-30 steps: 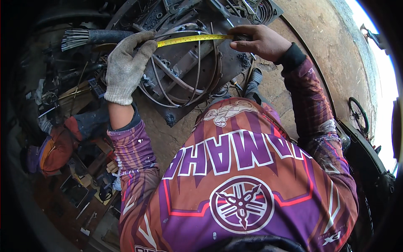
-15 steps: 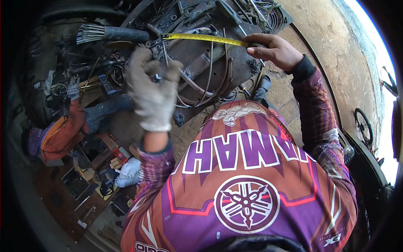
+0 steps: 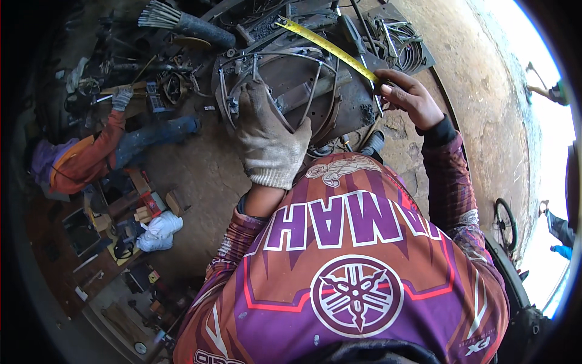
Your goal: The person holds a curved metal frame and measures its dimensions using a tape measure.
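My left hand point(image 3: 273, 136), in a grey-white knitted work glove, is closed on a frame of bent metal rods point(image 3: 311, 94). Its fingertips are partly hidden where they meet the rod, with the thumb apart on the near side. The curved rods stand over a dark metal workbench. My bare right hand point(image 3: 412, 97) grips a yellow tape measure point(image 3: 330, 48) at its right end. The blade extends up and left above the far side of the frame, and its case does not show.
A bundle of welding rods in a dark tube point(image 3: 200, 30) lies at the far left of the bench. A screwdriver point(image 3: 350, 33) and coiled wire point(image 3: 409, 51) lie at the far right. A co-worker point(image 3: 91, 155) is on the left, beside wood pieces and a white bag point(image 3: 159, 230).
My left hand has come down onto the rod frame and closed on it. The frame now shows its full ring. The tape's left end has swung away from the welding rods, and the view has shifted.
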Motion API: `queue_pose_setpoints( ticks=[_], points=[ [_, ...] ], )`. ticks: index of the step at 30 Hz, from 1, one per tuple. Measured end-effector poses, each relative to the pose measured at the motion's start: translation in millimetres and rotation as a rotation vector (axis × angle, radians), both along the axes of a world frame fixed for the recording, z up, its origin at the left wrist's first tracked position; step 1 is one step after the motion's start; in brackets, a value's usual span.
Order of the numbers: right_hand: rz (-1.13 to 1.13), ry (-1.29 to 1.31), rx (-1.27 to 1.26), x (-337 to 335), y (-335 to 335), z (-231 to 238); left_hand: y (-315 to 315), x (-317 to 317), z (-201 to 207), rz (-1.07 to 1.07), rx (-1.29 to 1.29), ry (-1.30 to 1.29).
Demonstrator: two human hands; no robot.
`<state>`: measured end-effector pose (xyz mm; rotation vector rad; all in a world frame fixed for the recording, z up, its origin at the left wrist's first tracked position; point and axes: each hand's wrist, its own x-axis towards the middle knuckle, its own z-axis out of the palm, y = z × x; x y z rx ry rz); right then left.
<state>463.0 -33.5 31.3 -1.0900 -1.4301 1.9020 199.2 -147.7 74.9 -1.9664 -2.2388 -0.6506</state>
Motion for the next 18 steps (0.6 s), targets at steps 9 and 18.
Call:
queue_pose_setpoints(
  ticks=[9,18],
  points=[
    [0.178,-0.093,0.029,-6.8,0.0,22.5,-9.6,-13.2,-7.2,0.059,0.15,-0.293],
    [0.256,-0.215,0.19,-34.6,2.1,42.4,-12.9,-14.8,-24.8,0.058,0.118,-0.277]
  ],
)
